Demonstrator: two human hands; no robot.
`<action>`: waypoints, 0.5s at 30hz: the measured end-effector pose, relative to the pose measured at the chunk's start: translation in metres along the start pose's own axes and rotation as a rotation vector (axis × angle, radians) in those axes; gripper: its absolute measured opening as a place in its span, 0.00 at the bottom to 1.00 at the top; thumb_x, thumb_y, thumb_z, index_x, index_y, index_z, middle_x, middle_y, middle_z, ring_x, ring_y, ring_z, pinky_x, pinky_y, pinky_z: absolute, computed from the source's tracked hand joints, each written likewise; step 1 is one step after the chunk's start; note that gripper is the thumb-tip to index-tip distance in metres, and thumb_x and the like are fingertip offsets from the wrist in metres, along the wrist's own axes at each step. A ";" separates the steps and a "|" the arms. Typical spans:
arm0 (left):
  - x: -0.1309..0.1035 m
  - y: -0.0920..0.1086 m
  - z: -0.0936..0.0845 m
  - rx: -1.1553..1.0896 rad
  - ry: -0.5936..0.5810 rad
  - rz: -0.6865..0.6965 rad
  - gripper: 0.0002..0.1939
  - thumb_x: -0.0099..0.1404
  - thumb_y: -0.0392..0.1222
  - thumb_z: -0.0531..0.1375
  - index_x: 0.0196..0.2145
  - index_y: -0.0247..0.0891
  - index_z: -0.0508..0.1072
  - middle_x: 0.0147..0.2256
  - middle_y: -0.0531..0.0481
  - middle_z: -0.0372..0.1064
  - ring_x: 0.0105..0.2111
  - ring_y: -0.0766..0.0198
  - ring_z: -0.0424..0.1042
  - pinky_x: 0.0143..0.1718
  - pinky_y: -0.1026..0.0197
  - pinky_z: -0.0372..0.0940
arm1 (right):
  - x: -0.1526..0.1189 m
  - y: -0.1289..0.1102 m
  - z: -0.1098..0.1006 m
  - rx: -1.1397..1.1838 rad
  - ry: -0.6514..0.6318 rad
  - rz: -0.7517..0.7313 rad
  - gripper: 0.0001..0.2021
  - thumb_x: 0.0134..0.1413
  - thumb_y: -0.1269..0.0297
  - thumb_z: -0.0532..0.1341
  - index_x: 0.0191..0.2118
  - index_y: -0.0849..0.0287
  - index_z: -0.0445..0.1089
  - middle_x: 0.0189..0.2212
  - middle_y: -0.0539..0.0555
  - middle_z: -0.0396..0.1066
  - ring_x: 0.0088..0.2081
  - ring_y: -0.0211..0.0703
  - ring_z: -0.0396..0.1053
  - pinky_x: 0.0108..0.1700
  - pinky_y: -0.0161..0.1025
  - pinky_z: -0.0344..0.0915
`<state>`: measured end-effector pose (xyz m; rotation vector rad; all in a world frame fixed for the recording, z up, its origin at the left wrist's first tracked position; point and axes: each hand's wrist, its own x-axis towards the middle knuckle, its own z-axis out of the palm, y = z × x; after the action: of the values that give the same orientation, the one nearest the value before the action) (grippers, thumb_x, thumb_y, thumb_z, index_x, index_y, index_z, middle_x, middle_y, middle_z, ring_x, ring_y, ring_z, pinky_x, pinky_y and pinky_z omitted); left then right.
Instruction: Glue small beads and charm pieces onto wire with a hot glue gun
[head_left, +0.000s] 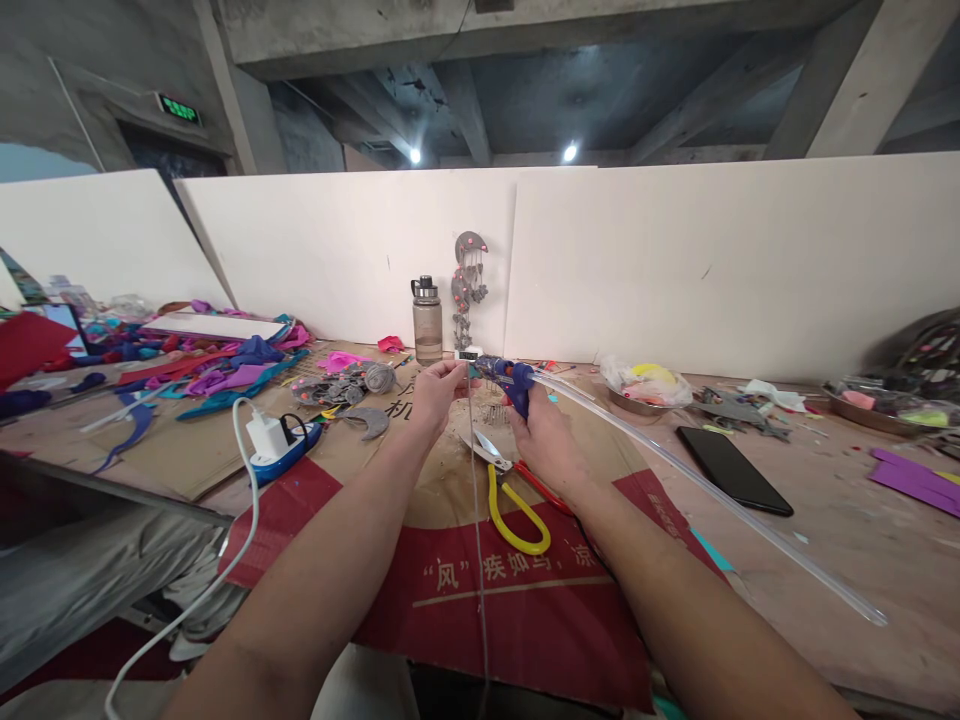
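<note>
Grey cord (477, 520), seemingly pinched in the left hand (441, 396) at twelve o'clock, is best held taut while the glue gun (515, 382), gripped in the right hand (543, 428) towards one o'clock, is aimed steadily, clear of the fingertips (458, 370).

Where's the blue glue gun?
In the head view, the blue glue gun is just right of the middle, held in the right hand, its front end toward the left hand, with scissors lying below it.
</note>
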<state>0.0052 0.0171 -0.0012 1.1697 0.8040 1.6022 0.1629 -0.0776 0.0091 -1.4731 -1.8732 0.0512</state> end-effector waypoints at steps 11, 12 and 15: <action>-0.004 0.001 0.003 0.014 0.006 -0.012 0.13 0.49 0.46 0.66 0.28 0.33 0.72 0.25 0.51 0.70 0.25 0.65 0.73 0.24 0.66 0.63 | 0.002 0.003 0.003 0.016 0.006 -0.007 0.18 0.60 0.63 0.50 0.54 0.63 0.59 0.43 0.64 0.72 0.42 0.52 0.71 0.43 0.42 0.65; -0.004 0.002 0.002 0.011 0.008 -0.009 0.13 0.49 0.46 0.66 0.28 0.33 0.72 0.25 0.50 0.70 0.25 0.65 0.73 0.25 0.66 0.63 | 0.002 0.003 0.004 0.018 0.007 -0.007 0.18 0.60 0.63 0.50 0.54 0.64 0.59 0.43 0.64 0.72 0.42 0.52 0.71 0.43 0.42 0.65; -0.004 0.002 0.002 0.007 0.015 -0.002 0.14 0.49 0.46 0.66 0.28 0.33 0.72 0.26 0.50 0.71 0.25 0.65 0.73 0.25 0.66 0.63 | 0.002 0.004 0.004 0.044 0.008 -0.013 0.16 0.60 0.63 0.50 0.52 0.63 0.60 0.42 0.63 0.72 0.42 0.51 0.71 0.43 0.42 0.65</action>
<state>0.0067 0.0130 0.0004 1.1624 0.8206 1.6098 0.1637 -0.0736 0.0056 -1.4287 -1.8637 0.0801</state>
